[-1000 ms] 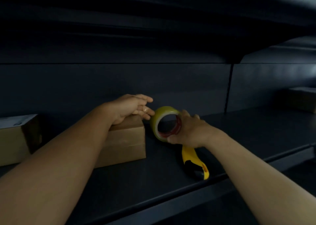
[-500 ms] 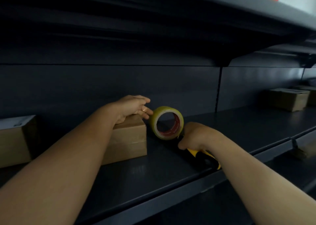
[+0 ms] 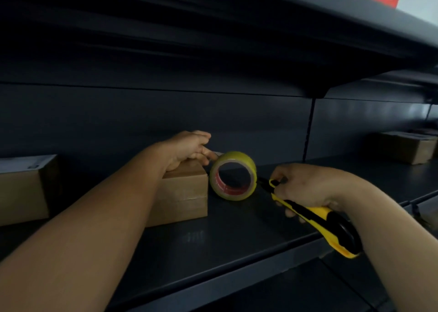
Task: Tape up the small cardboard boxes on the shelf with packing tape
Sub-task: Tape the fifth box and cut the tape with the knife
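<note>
Small cardboard box (image 3: pixel 184 193) sits mid shelf (image 3: pixel 237 245), L hand (image 3: pixel 189 148) pressing flat on top, grip open. Tape roll (image 3: pixel 233 175) upright just R of box. R hand (image 3: pixel 305 186) closed round yellow cutter (image 3: pixel 315 219).

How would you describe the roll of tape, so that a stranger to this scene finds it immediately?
Look at the dark shelf with cardboard boxes. The tape roll stands on edge just right of the small box under the left hand. It is the only round, yellowish thing, with a red inner core.
</note>
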`<act>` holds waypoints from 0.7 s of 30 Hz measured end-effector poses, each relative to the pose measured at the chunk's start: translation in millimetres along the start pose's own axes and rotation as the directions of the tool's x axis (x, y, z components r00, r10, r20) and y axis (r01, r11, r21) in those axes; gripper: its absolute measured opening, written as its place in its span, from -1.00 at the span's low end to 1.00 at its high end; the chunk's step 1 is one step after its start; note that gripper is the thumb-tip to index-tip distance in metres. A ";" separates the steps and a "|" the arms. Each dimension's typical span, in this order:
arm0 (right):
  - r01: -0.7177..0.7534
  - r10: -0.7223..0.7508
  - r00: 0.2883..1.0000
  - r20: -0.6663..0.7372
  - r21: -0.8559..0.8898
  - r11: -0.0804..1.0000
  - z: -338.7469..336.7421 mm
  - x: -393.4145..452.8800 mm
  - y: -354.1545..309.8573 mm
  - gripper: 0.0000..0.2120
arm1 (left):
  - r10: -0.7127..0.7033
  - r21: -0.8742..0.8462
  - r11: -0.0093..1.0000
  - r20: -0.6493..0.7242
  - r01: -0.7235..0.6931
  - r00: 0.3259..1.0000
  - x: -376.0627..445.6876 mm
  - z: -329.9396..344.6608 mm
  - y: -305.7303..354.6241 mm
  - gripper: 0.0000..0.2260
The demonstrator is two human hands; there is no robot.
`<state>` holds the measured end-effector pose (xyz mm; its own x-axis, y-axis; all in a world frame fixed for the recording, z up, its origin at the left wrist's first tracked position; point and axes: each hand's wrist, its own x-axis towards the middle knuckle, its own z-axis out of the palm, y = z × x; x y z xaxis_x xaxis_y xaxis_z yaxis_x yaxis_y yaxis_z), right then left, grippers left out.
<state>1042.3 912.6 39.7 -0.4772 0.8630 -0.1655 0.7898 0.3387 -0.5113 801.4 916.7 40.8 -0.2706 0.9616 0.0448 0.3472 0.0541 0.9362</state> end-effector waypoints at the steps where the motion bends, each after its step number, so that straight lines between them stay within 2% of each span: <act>1: 0.019 -0.018 1.000 -0.014 0.019 1.000 -0.7 0.3 -0.5 -0.80 | -0.001 -0.013 1.000 -0.001 0.001 1.000 -0.2 -0.4 -0.4 -0.63; 6: 0.137 -0.140 0.990 0.012 0.152 0.979 3.3 2.8 -7.0 -0.83 | 0.018 -0.053 0.998 -0.006 -0.019 1.000 0.0 -1.8 -2.5 -0.61; 9: 0.219 -0.225 0.974 -0.001 0.219 0.951 9.4 9.0 -13.1 -0.70 | 0.017 -0.063 0.998 -0.001 -0.017 1.000 0.6 -2.2 -2.6 -0.62; 12: 0.304 -0.294 0.953 -0.078 0.239 0.922 15.4 16.5 -20.2 -0.61 | 0.021 -0.063 0.998 0.003 -0.021 1.000 -0.4 -2.5 -2.5 -0.63; 17: 0.378 -0.356 0.922 -0.155 0.152 0.913 19.7 28.0 -34.8 -0.57 | 0.029 -0.035 0.999 -0.002 -0.029 1.000 -0.8 -4.3 -4.1 -0.64; 21: 0.361 -0.368 0.921 -0.130 -0.073 0.930 20.3 31.7 -48.4 -0.47 | 0.043 0.023 0.999 0.003 -0.043 0.999 -2.3 -3.1 -2.8 -0.63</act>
<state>981.1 916.0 42.1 -0.6797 0.7189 0.1456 0.5902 0.6539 -0.4734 798.2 913.6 39.1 -0.2523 0.9640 0.0839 0.3787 0.0186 0.9253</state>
